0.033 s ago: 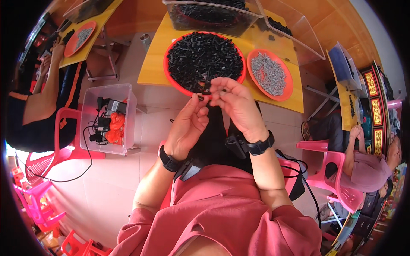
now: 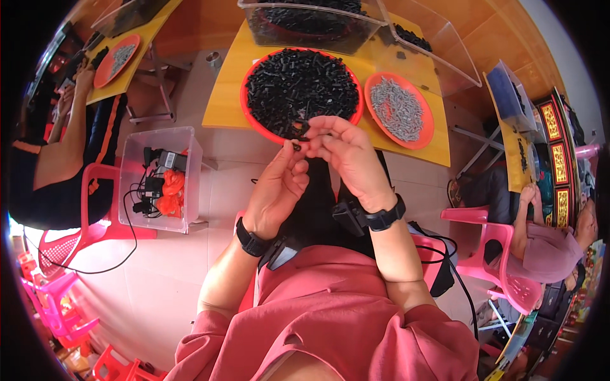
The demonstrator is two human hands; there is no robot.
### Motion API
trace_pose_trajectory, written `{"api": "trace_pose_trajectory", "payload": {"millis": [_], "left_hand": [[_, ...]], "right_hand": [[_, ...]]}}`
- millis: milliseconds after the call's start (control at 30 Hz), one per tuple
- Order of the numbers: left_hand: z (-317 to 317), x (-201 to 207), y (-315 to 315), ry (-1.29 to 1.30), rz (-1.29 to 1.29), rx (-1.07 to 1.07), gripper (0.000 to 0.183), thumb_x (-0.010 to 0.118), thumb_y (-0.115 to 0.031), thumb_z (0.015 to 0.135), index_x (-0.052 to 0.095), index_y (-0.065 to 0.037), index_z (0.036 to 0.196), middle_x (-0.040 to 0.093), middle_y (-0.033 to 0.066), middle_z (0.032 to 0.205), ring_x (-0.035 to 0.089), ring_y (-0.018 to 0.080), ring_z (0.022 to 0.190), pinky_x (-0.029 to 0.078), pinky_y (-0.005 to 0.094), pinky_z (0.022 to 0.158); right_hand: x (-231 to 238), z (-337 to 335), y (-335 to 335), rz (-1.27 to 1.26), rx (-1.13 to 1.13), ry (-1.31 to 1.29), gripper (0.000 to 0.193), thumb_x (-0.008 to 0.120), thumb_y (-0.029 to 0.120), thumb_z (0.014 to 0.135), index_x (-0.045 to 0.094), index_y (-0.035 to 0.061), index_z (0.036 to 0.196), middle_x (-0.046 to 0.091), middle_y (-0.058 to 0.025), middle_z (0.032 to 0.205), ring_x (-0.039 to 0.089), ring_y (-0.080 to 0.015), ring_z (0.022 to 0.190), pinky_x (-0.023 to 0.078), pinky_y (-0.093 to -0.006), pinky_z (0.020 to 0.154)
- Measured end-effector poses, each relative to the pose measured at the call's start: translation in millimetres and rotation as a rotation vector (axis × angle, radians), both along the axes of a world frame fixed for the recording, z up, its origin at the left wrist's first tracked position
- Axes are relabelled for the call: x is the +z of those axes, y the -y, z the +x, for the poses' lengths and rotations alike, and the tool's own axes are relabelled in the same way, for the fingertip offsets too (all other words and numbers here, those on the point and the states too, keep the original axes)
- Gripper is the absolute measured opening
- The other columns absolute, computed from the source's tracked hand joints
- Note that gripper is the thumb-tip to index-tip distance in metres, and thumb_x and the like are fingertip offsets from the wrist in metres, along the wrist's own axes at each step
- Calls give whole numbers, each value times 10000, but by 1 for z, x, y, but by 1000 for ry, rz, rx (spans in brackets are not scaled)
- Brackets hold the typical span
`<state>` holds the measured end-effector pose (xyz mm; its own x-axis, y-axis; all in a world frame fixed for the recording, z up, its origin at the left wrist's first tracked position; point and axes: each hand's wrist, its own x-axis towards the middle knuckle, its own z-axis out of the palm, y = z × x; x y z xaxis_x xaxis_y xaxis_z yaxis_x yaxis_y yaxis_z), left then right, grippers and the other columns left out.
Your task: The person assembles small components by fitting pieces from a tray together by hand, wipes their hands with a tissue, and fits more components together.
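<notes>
My left hand [image 2: 277, 187] is closed in a pinch, its thumb and forefinger on a small dark piece [image 2: 296, 147]. Beside it, my right hand [image 2: 351, 155] has its fingertips pressed together against the same spot; whatever they grip is too small and covered to name. Both hands meet over the near rim of a round red tray [image 2: 244, 95], heaped with short black plastic pieces [image 2: 298, 86]. To the right, a smaller orange-red plate [image 2: 424, 130] holds many grey screw-like pieces [image 2: 397, 109].
The yellow table [image 2: 222, 101] bears clear plastic bins [image 2: 318, 28] at its far side. On the floor at left, a translucent box [image 2: 130, 171] contains black adapters, cables and an orange bag. People sit at tables on both sides, near pink chairs [image 2: 502, 254].
My right fingertips have moved slightly left and down, closer to the left hand's fingertips. The view has shifted slightly; the trays stay in place.
</notes>
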<state>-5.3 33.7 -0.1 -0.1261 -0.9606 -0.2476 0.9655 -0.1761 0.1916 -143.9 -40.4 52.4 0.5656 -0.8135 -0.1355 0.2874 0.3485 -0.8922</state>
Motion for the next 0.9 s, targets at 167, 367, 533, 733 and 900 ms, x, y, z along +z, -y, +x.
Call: {"api": "trace_pose_trajectory", "payload": {"millis": [167,367,533,733,900], "left_hand": [[4,-3,2,-42,29,25,202,529,-263,978,592,-86,1054,635,6,1005,541,68,729,460,176,599],[-7,11,-1,77,37,-40,241,529,-264,977,565,-79,1128,635,14,1039,576,75,776,497,178,644],[-5,-2,0,76,0,-74,232,537,-227,974,557,-67,1142,632,12,1004,593,76,783,503,172,657],[-6,-8,3,173,-55,-158,188,541,-179,970,584,-47,1097,636,6,965,597,61,776,503,162,671],[-7,-9,1,336,34,-171,183,532,-144,967,589,-42,1108,642,1,986,610,59,812,506,161,699]], "right_hand": [[7,2,-2,-125,-69,22,309,447,-31,920,531,-30,1217,594,-128,1162,626,-179,1006,505,-280,884],[9,2,-6,-278,-50,-6,336,445,-74,907,515,-37,1234,602,-121,1183,607,-215,1099,494,-285,909],[19,0,-11,-753,25,-372,438,446,-123,869,507,40,1271,605,-124,1172,614,-190,1091,509,-273,857],[32,-2,-20,-1075,71,-611,693,485,-140,771,385,116,1407,573,-160,1217,623,-322,1041,533,-330,834],[34,1,-30,-1158,107,-856,745,479,-59,797,254,148,1476,587,-162,1172,640,-340,944,531,-386,783]]}}
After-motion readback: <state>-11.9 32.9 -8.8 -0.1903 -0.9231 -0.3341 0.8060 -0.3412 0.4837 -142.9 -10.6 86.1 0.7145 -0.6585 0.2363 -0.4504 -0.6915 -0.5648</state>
